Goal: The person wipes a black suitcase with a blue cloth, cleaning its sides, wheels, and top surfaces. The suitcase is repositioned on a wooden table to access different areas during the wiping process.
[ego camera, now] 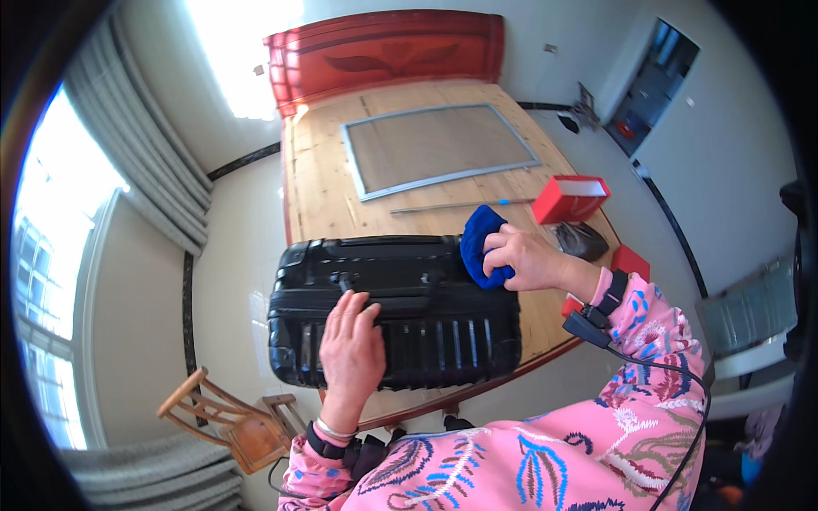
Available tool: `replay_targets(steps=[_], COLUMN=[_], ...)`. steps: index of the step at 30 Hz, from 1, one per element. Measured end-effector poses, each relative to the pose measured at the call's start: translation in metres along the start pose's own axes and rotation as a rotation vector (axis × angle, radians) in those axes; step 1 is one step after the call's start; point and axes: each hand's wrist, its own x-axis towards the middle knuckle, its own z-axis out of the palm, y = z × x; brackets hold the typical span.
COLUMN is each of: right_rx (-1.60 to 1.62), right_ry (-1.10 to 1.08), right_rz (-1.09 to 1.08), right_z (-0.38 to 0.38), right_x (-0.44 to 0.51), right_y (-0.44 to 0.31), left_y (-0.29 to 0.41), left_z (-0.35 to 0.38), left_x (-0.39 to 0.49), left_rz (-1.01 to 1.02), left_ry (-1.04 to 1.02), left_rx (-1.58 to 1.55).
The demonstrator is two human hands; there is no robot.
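A black hard-shell suitcase (396, 313) lies at the near edge of a wooden bed base (319, 185). My left hand (353, 342) rests on the suitcase's near left part, its fingertips by a small dark fitting; it grips nothing that I can see. With my right hand (527, 259) I hold a bunched blue cloth (480, 246) against the suitcase's far right corner. Part of the cloth is hidden under the fingers. Both wrists wear black straps, and a cable runs along my right sleeve.
Beyond the suitcase lie a framed screen (441, 150) and a thin rod (447, 207). At the right are a red paper bag (571, 199), a dark plastic bag (580, 241) and a red box (631, 260). A wooden chair (252, 441) stands on the floor at lower left.
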Motion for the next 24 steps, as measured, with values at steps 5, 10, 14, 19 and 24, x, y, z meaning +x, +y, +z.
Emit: replay_targets(steps=[5, 10, 14, 19, 24], right_rx=[0.256, 0.437, 0.445, 0.087, -0.049], right_ry=[-0.082, 0.261, 0.678, 0.804, 0.522], right_rz=[0.290, 0.456, 0.414, 0.297, 0.336], right_z=[0.033, 0.063, 0.028, 0.004, 0.008], right_x=[-0.092, -0.140, -0.130, -0.070, -0.029], right_y=[0.029, 0.021, 0.011, -0.006, -0.014], left_y=[0.002, 0.008, 0.025, 0.073, 0.111], left_z=[0.005, 0.011, 0.017, 0.047, 0.078], left_x=[-0.001, -0.002, 0.003, -0.004, -0.006], left_rz=[-0.014, -0.015, -0.003, -0.093, -0.091], left_ry=[-0.022, -0.054, -0.021, 0.019, 0.012], left_rx=[0.054, 0.150, 0.184, 0.174, 0.029])
